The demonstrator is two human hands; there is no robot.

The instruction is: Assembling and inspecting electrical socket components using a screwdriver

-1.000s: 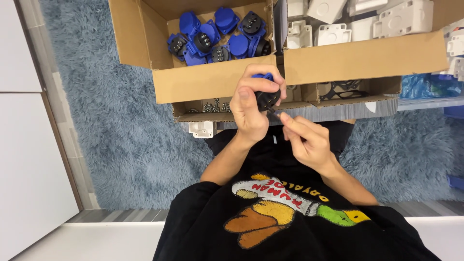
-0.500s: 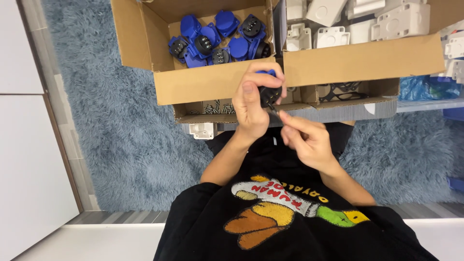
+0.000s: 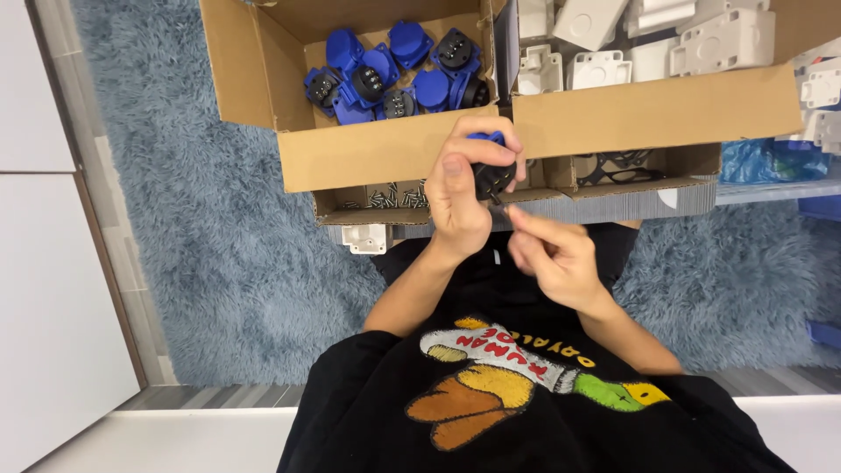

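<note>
The left hand (image 3: 460, 188) is wrapped tight around a small blue-and-black plug socket (image 3: 491, 171), held in the air just in front of the near wall of the cardboard boxes, above the person's lap. The right hand (image 3: 552, 254) sits just below and to the right of it, fingertips pinched together close to the socket's underside; whatever they grip is too small to make out. Behind the hands, an open cardboard box (image 3: 254, 79) holds a heap of matching blue sockets (image 3: 394, 74) with black faces. Beside it, a second cardboard box (image 3: 657, 109) is filled with white plastic housings (image 3: 701, 39). Lower, shallow cardboard trays (image 3: 350, 210) hold small dark screws (image 3: 399, 194) on the left and black ring-shaped parts (image 3: 618, 166) on the right. One white housing (image 3: 366, 236) lies loose below the tray. Everything rests on a shaggy blue-grey rug (image 3: 219, 263), bordered at the left by a pale floor (image 3: 53, 307). A blue plastic bag (image 3: 762, 162) shows at the right edge.
</note>
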